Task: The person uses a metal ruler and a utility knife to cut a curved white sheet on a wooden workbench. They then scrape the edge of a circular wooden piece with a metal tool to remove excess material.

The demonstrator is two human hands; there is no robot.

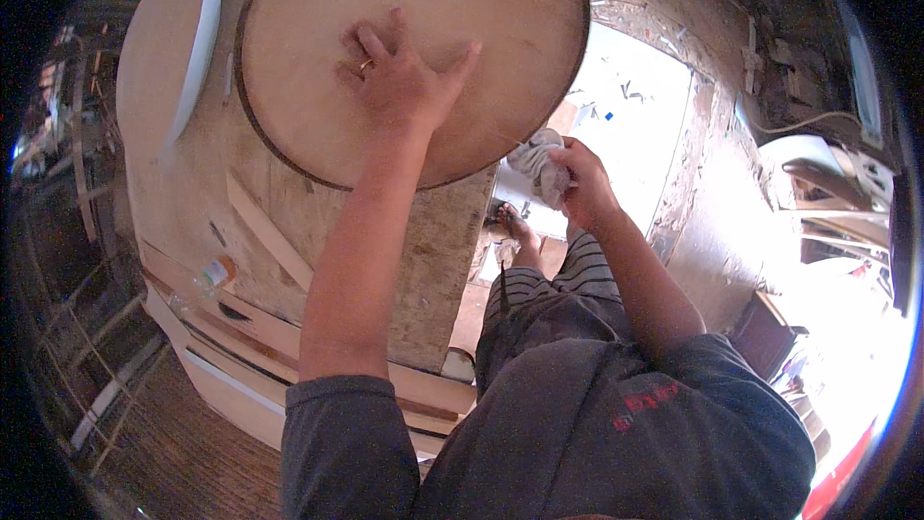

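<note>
the left hand (399, 77) lies flat, fingers spread and grasping nothing, pressed on the face of a round wooden disc (500, 10) with a dark rim, which rests on a rough plywood bench (433, 241). the right hand (580, 178) is clenched around a crumpled white cloth (539, 159), held just off the disc's near edge, beside the bench corner. well left of the flat hand, a second round board (168, 48) with a pale edge lies on the bench.
</note>
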